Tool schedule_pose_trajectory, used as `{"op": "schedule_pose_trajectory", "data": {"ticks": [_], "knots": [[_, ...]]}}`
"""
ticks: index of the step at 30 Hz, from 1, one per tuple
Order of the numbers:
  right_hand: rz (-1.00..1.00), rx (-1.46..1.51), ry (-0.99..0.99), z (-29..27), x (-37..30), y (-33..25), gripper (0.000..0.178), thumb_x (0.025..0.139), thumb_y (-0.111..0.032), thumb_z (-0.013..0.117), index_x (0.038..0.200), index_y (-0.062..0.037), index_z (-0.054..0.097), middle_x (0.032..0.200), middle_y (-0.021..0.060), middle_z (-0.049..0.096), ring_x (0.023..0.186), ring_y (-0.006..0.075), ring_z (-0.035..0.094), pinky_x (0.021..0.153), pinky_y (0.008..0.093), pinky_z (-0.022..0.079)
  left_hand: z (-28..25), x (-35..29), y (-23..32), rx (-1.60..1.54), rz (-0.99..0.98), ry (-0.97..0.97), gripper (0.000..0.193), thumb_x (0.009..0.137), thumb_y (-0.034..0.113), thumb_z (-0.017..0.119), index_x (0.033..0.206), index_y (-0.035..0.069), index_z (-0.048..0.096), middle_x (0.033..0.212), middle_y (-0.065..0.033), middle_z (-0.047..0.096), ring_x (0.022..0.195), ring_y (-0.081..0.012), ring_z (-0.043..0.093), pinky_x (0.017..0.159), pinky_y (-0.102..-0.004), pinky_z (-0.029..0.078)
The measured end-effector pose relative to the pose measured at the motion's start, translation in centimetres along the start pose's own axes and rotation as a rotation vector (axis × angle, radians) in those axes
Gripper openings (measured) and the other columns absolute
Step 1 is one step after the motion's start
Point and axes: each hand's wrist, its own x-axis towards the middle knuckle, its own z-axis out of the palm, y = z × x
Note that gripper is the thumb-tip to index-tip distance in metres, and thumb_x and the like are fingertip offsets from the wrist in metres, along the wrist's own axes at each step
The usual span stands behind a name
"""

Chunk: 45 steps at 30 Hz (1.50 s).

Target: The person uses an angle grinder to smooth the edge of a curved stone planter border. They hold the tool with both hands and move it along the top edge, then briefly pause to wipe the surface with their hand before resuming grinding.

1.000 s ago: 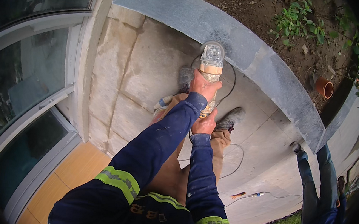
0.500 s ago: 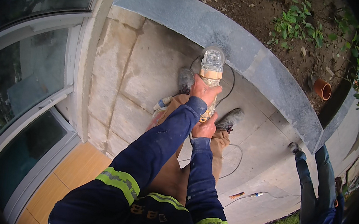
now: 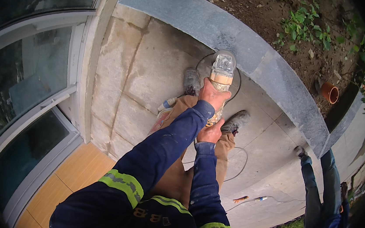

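A dusty angle grinder with an orange-yellow collar is held out in front of me, its head near the inner edge of the grey stone ledge. My left hand wraps around its body just behind the collar. Closer to me, my right hand is closed around the rear end of the same tool. Part of a round disc shows around the grinder's head; the head hides the rest. On the ledge beside the head lies a dark, scuffed patch.
My dusty shoes stand on concrete paving, with a black cable looping behind the grinder. Soil, plants and a terracotta pot lie beyond the ledge. Glazed door frames stand left. Another person stands at right, near a cable connector.
The grinder and both hands have shifted slightly right and a little toward me. Both hands keep their hold.
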Motion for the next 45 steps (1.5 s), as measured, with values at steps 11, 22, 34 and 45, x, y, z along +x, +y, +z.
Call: {"op": "schedule_pose_trajectory", "data": {"ticks": [11,22,34,45], "knots": [[-0.013,-0.023,0.014,0.0,-0.2,0.6,0.072,0.075,-0.015,0.070,0.135,0.0011,0.031,0.085,0.0315,0.064,0.081,0.0497,0.063,0.070,0.0535,0.050,0.0,-0.5,-0.1,-0.024,0.009,-0.008,0.072,0.064,0.028,0.078,0.117,-0.005,0.041,0.104,-0.0282,0.064,0.098,-0.0417,0.063,0.089,-0.0443,0.050],[0.008,-0.019,-0.044,0.3,0.3,-1.2,0.074,0.075,-0.014,0.070,0.136,0.0004,0.031,0.088,0.0325,0.064,0.083,0.0502,0.062,0.072,0.0541,0.049,-0.9,1.2,-0.5,-0.054,0.013,0.016,0.072,0.064,0.028,0.078,0.117,-0.005,0.041,0.106,-0.0280,0.063,0.100,-0.0407,0.063,0.090,-0.0441,0.049],[0.015,-0.080,-0.056,0.2,0.5,-1.4,0.077,0.074,-0.015,0.072,0.137,0.0006,0.031,0.083,0.0309,0.064,0.080,0.0497,0.063,0.071,0.0535,0.049,-0.4,2.0,-1.8,-0.153,0.041,0.027,0.072,0.063,0.027,0.080,0.117,-0.004,0.043,0.108,-0.0269,0.063,0.101,-0.0394,0.063,0.091,-0.0436,0.049],[0.025,-0.046,-0.037,0.3,0.1,-1.1,0.074,0.075,-0.014,0.070,0.137,-0.0001,0.030,0.086,0.0307,0.064,0.082,0.0494,0.063,0.071,0.0528,0.050,-0.7,1.0,-0.5,-0.079,0.027,0.005,0.071,0.063,0.029,0.079,0.115,-0.004,0.044,0.107,-0.0264,0.063,0.101,-0.0402,0.063,0.091,-0.0439,0.049]]}}
